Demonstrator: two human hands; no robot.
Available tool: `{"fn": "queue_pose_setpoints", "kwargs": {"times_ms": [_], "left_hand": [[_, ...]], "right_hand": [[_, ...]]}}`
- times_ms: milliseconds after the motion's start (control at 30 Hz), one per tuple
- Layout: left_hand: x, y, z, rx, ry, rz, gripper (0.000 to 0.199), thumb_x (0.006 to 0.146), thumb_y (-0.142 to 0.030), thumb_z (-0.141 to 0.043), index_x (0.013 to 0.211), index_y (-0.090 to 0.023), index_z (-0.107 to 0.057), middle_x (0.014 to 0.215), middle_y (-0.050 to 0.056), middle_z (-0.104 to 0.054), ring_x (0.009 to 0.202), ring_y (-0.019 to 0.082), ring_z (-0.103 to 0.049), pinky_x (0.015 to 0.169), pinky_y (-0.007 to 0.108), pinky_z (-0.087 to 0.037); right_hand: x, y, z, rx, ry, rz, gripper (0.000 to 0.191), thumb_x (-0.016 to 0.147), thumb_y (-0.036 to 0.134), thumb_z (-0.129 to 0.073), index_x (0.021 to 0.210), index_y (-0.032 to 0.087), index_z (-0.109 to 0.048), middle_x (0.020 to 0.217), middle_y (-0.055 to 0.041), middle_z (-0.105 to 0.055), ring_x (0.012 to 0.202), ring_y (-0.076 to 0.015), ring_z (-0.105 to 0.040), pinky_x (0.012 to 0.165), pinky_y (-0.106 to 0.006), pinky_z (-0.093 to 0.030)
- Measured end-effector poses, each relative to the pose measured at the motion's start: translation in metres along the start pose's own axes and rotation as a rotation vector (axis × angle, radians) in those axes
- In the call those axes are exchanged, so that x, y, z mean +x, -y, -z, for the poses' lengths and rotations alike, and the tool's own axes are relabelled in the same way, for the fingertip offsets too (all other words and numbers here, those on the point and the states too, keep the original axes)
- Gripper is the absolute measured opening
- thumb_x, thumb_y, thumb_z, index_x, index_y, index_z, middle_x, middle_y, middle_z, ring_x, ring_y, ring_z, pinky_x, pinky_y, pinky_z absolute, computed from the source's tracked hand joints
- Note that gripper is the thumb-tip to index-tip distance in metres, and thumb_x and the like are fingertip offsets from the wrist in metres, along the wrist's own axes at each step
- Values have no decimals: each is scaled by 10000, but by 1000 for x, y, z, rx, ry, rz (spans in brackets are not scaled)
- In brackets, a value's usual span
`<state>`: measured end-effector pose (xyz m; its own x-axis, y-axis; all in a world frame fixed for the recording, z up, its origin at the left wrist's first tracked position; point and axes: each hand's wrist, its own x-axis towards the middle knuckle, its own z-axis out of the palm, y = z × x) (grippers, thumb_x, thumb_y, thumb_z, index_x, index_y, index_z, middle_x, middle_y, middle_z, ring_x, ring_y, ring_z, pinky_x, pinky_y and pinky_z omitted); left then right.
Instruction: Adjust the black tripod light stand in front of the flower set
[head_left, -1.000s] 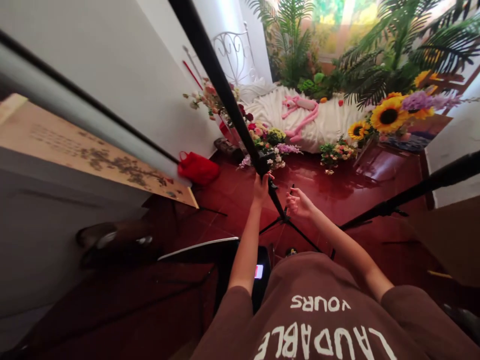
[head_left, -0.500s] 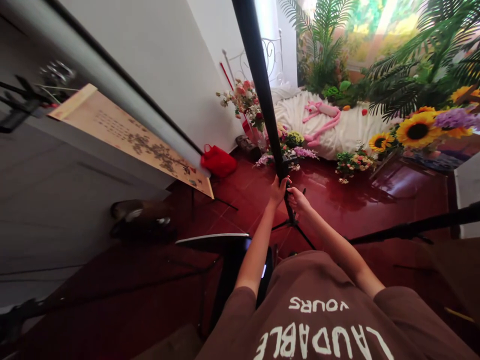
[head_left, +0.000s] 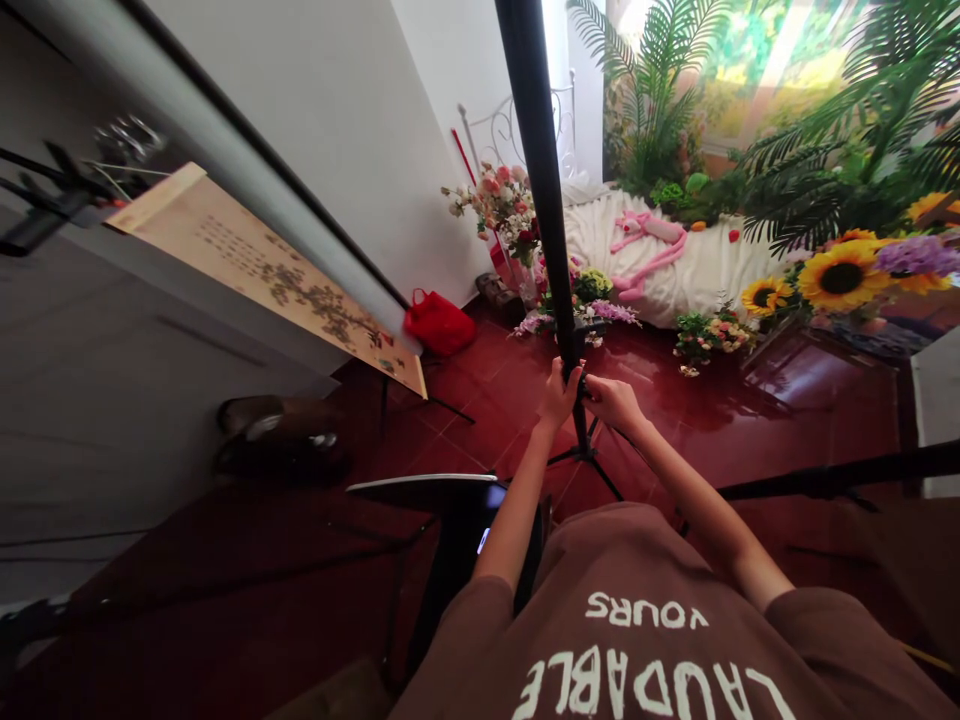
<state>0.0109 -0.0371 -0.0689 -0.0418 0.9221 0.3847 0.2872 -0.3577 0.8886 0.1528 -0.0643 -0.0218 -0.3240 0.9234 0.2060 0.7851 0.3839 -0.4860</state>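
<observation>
A tall black tripod stand (head_left: pixel 551 200) rises in front of me, tilted in the view, with its legs spread on the floor. My left hand (head_left: pixel 559 397) is closed around the pole from the left, just below a black collar. On the other side my right hand (head_left: pixel 613 402) pinches at the pole, its fingers closed at what looks like a small dark knob; the fingertips partly hide it. Both hands are at nearly the same height, close together.
A hanging scroll (head_left: pixel 277 280) and red bag (head_left: pixel 439 322) are left. Ahead, flowers (head_left: pixel 499 200), sunflowers (head_left: pixel 836 275) and a pink plush toy (head_left: pixel 649 240) surround white cloth. A black pole (head_left: pixel 847 472) crosses at right; a dark stand with a pale-edged panel (head_left: pixel 427 484) is near my left arm.
My right hand has turned, its back now more upward and the wrist farther right, still at the pole. My left hand stays around the pole. The view has shifted slightly.
</observation>
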Motion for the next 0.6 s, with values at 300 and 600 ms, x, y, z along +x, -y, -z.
{"fn": "queue_pose_setpoints", "kwargs": {"times_ms": [300, 600], "left_hand": [[4, -1, 4, 181, -86, -89, 352, 942, -491, -440, 1097, -193, -548, 1010, 118, -692, 888, 205, -680, 789, 319, -507], [18, -12, -4, 132, -199, -127, 395, 931, -560, -408, 1093, -214, -506, 980, 102, -691, 901, 206, -688, 775, 318, -510]], "right_hand": [[-27, -11, -7, 267, -58, -115, 277, 865, 506, -572, 878, 230, -545, 711, 20, -664, 577, -126, -593, 556, -219, -362], [-30, -7, -11, 242, 37, -180, 284, 941, 499, -464, 995, 247, -582, 744, 1, -703, 643, -163, -648, 580, -234, -370]]}}
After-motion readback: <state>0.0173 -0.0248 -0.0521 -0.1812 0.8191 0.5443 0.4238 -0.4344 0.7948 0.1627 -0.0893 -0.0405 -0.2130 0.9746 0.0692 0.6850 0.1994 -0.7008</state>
